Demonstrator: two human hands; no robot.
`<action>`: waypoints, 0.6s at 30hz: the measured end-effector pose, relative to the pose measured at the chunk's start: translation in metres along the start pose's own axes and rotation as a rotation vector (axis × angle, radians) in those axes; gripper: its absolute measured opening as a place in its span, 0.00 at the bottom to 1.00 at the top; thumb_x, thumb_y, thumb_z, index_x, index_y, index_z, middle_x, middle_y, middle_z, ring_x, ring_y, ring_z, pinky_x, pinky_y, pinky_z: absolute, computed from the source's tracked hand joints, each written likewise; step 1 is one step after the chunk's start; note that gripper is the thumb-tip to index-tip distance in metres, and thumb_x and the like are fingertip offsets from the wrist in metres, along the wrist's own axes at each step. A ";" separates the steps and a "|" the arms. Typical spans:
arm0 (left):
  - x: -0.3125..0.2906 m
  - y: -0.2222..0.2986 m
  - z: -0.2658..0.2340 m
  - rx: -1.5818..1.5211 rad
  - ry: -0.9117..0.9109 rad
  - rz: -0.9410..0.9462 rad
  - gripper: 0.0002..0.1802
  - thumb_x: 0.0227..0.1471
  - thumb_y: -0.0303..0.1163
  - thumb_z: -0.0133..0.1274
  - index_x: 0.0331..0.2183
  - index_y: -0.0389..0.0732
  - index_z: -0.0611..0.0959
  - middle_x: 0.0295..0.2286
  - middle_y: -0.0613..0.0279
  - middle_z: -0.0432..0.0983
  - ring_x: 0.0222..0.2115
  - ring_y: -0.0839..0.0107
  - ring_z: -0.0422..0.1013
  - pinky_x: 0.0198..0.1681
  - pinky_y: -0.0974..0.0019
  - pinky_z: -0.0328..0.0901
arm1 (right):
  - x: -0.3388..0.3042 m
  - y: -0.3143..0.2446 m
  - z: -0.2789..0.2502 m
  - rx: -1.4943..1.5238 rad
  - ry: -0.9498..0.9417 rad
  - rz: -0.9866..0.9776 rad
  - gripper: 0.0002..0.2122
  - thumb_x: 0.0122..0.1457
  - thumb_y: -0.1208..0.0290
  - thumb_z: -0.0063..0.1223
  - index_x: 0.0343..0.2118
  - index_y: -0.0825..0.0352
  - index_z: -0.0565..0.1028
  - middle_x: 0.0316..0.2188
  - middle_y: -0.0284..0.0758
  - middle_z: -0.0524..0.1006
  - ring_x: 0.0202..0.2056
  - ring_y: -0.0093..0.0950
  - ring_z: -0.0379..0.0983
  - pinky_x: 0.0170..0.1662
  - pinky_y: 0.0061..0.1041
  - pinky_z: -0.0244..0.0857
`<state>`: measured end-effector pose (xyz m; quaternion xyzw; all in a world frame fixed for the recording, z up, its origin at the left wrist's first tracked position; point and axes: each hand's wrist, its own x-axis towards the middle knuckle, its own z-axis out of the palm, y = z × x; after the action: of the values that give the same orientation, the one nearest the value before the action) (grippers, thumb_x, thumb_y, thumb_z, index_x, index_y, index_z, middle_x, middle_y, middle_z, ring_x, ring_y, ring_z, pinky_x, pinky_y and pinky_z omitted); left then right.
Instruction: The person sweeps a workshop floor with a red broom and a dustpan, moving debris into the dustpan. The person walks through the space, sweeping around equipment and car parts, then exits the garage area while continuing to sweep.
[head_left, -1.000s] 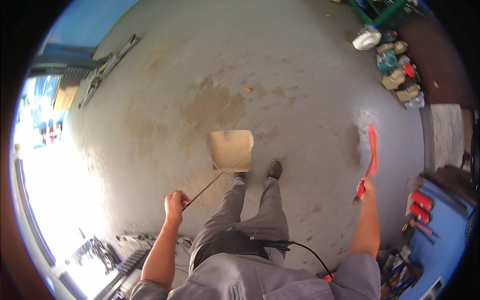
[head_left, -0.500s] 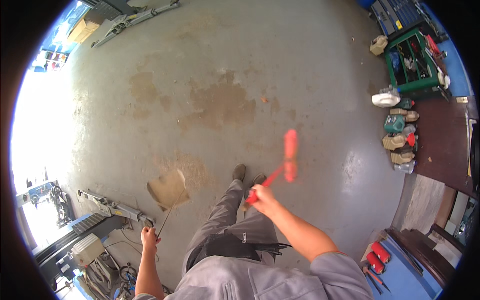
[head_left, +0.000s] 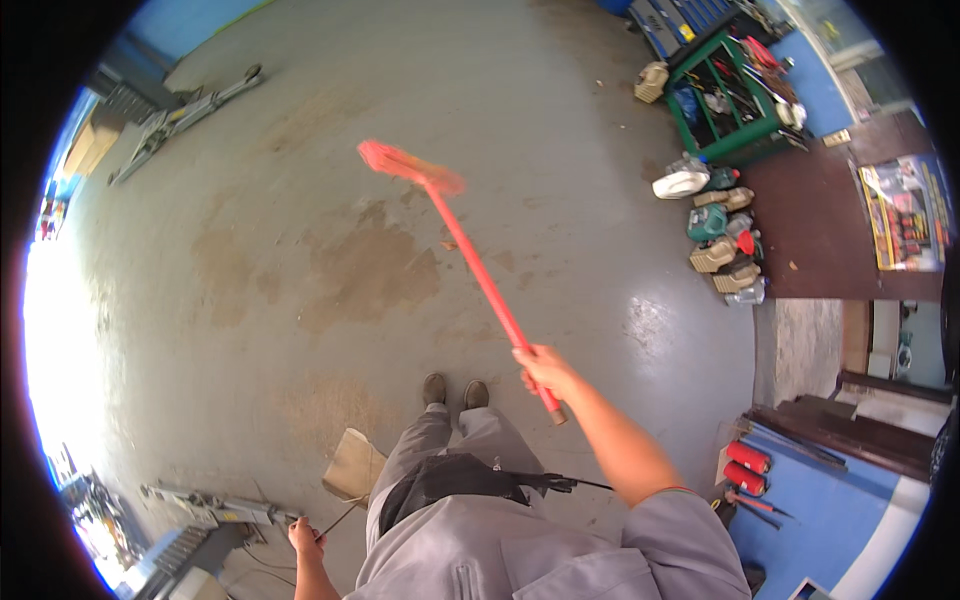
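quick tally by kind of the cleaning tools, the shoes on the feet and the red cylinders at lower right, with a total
Red broom: 1
Dustpan: 1
Shoes: 2
Red cylinders: 2
Total: 6

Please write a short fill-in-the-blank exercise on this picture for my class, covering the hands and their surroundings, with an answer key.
1. The right hand grips the broom handle, coloured ____.
2. The left hand holds the thin rod of the tan ____.
3. The open-topped cart at the upper right is coloured ____.
4. The number of red cylinders at the lower right is ____.

Missing words: red; dustpan; green; two.
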<state>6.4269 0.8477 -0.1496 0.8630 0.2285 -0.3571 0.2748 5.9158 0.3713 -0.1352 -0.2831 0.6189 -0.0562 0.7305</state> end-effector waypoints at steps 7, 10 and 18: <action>-0.034 0.063 0.129 0.026 -0.087 0.029 0.13 0.58 0.45 0.50 0.31 0.48 0.67 0.18 0.68 0.60 0.16 0.72 0.60 0.19 0.61 0.64 | -0.003 0.055 -0.207 0.107 0.595 0.089 0.16 0.66 0.55 0.49 0.33 0.66 0.71 0.15 0.29 0.67 0.13 0.22 0.61 0.16 0.29 0.57; -0.056 0.078 0.175 0.265 0.024 0.135 0.17 0.58 0.52 0.51 0.33 0.49 0.72 0.18 0.69 0.61 0.16 0.72 0.60 0.19 0.62 0.62 | 0.021 0.079 -0.302 0.285 0.773 0.158 0.11 0.64 0.64 0.50 0.32 0.68 0.70 0.16 0.32 0.67 0.14 0.25 0.63 0.17 0.30 0.58; -0.094 0.160 0.262 0.407 0.223 0.430 0.15 0.62 0.45 0.43 0.44 0.49 0.75 0.15 0.67 0.59 0.12 0.71 0.58 0.11 0.63 0.58 | 0.098 0.158 -0.588 0.649 1.001 0.323 0.05 0.59 0.74 0.48 0.28 0.68 0.68 0.17 0.32 0.67 0.17 0.25 0.63 0.19 0.27 0.58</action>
<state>6.3327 0.5431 -0.1856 0.9627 -0.0067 -0.2322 0.1390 5.3450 0.2585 -0.3402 0.1115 0.8730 -0.2563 0.3998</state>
